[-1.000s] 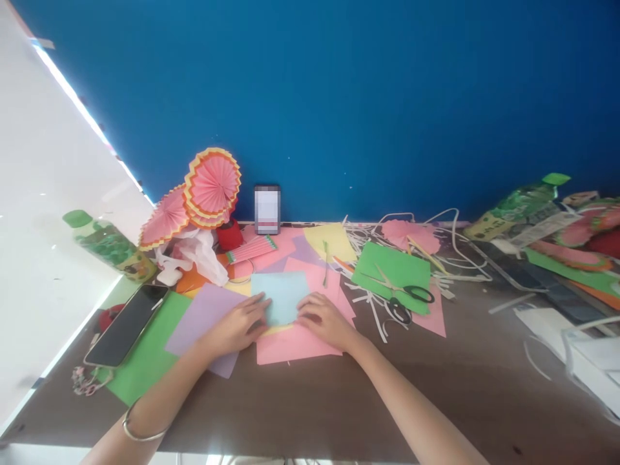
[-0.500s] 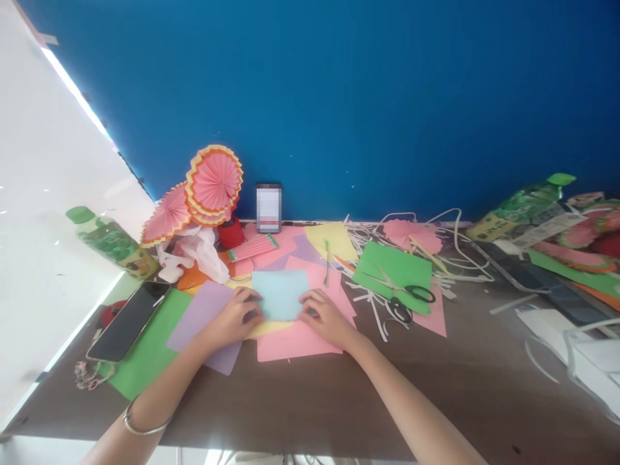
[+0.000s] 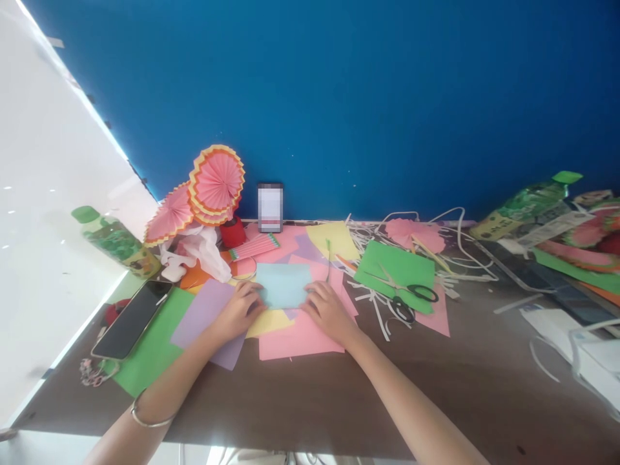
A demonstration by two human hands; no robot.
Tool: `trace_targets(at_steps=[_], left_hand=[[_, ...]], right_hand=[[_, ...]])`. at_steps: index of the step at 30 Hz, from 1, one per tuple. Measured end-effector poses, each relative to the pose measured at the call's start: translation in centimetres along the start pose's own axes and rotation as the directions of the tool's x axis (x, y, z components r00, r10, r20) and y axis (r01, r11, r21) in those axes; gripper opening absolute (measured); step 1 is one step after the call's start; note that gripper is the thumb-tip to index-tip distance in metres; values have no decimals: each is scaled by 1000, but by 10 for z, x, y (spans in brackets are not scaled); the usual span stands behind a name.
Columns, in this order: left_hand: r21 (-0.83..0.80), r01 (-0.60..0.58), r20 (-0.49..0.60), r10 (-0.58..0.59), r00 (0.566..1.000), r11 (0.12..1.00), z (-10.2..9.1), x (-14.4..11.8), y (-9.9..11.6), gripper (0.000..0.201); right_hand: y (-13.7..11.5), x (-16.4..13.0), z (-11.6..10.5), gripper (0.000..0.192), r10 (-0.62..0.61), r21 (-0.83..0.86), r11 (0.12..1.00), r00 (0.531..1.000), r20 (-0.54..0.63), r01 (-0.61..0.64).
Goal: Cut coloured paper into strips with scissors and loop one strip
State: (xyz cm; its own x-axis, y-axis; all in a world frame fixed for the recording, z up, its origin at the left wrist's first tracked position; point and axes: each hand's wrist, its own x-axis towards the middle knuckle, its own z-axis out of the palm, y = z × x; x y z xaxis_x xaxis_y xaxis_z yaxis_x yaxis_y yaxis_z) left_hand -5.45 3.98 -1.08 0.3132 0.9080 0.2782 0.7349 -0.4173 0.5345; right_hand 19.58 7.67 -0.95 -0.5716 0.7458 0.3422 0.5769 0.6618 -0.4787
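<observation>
A light blue paper (image 3: 283,285) is seen lying flat near the middle of the brown table (image 3: 436,387), on top of a pink sheet (image 3: 300,336) and a yellow sheet (image 3: 266,321). It is framed by the 2 hands: the left hand (image 3: 238,311) is laid against its lower left corner, and the right hand (image 3: 328,310) against its lower right corner. The fingers of both hands are curled down onto the near edge of the blue paper, which is pressed or pinched there; whether the edge is lifted cannot be told. The rest of the blue paper extends away from the hands, toward the blue wall (image 3: 339,97).

A purple sheet (image 3: 206,316) is partly covered by the left hand, and a metal bangle (image 3: 145,418) is worn on the left wrist. Further left, a black phone (image 3: 132,319) is rested on a green sheet (image 3: 150,352). To the right of the right hand, well apart from it, black-handled scissors (image 3: 409,294) are set on another green sheet (image 3: 394,268) amid white paper strips (image 3: 378,310). 2 pleated pink paper fans (image 3: 216,182) are stood up behind the left hand, near the wall.
</observation>
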Motion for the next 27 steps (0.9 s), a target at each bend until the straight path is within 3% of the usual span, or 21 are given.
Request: trace_targets(at_steps=[15,27], left_hand=[[-44,214,-84,-217,972,976,8,2,-1,24],[-59,281,-56,-284,957,958,11,3,-1,21]], right_hand=[[0,1,7,21,266,147,952,963,49,-270],[2,1,11,25,284,115,950,956,65,-290]])
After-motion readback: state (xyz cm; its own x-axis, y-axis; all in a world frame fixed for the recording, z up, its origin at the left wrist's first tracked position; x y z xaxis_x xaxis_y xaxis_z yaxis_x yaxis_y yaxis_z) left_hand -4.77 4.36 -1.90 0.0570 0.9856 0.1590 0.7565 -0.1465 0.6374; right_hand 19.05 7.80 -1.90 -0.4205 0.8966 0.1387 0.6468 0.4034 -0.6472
